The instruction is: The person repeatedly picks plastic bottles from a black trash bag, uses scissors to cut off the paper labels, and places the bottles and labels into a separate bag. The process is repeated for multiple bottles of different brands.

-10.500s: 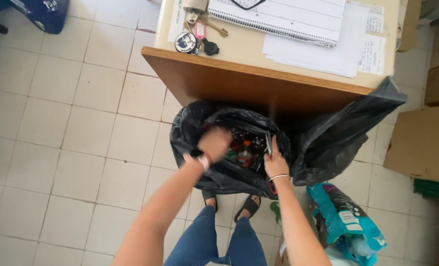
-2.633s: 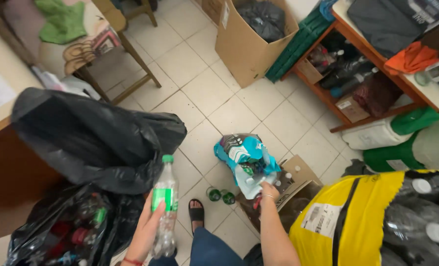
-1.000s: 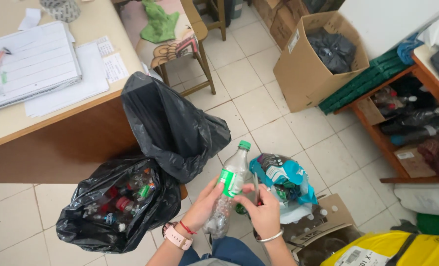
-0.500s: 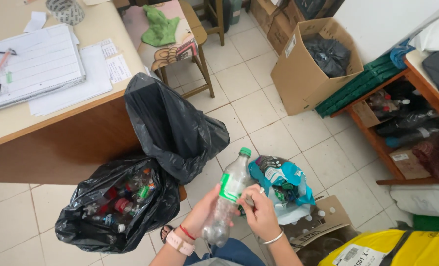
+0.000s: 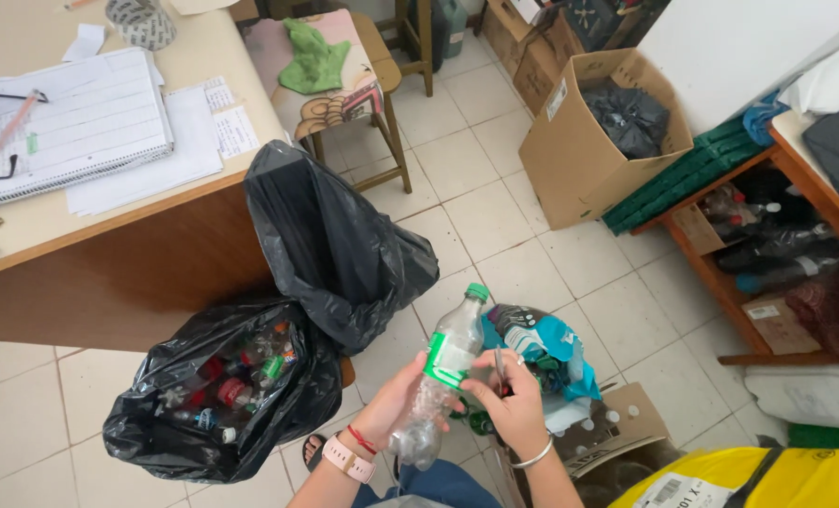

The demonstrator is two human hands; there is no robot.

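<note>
Closest in, both hands meet over a clear plastic bottle (image 5: 441, 373) with a green cap and green label, held tilted with the cap pointing up and away. The left hand (image 5: 393, 406), with a watch and red thread at the wrist, wraps around the bottle's lower body; the right hand (image 5: 509, 403), with a thin bangle, grips the label band from the other side, and a small slim object between its fingers is too small to make out. Just beneath the hands a sandalled foot stands on the pale tiled floor (image 5: 523, 212). Left of the bottle an open black bin bag (image 5: 208, 395) shows more bottles inside, and its raised flap leans against the wooden desk (image 5: 109, 268). Right of the hands a blue patterned bag (image 5: 551, 350) rests on a low cardboard box of caps (image 5: 617, 428), touching a yellow sack (image 5: 749, 475) at the bottom corner. Farther off, bare tiles run open between the wooden stool (image 5: 344, 85), the large cardboard box (image 5: 593, 141) and the shelf (image 5: 777, 245) at the right wall.
</note>
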